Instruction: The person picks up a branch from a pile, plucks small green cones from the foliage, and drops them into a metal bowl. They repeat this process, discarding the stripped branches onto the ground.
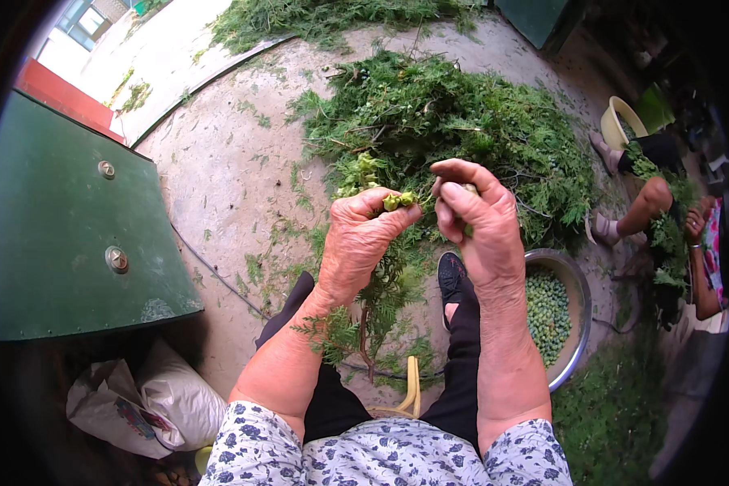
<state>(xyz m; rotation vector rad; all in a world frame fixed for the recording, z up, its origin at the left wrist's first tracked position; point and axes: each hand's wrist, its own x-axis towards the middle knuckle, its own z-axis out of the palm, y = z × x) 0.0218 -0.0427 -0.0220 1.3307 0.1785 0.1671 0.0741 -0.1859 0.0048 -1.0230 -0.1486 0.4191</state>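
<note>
My left hand (363,235) is closed round a leafy evergreen branch (366,320). Its stem hangs below the fist between my forearms. Pale green seed cones (398,200) show at the thumb and fingertip, with more just above the hand. Close by on the right, my right hand (482,223) has its fingers curled in and its thumb bent toward them. A small pale bit shows between those fingers, too covered to name. Under the right forearm stands a metal basin (577,312) holding many green seed cones (547,312).
A large heap of cut evergreen branches (494,121) lies ahead, with another pile (316,20) beyond. Green metal door (81,235) and white sacks (170,397) are at left. A person (656,202) sits at right holding a branch, near a cream bucket (621,121). A cable (219,271) crosses the floor.
</note>
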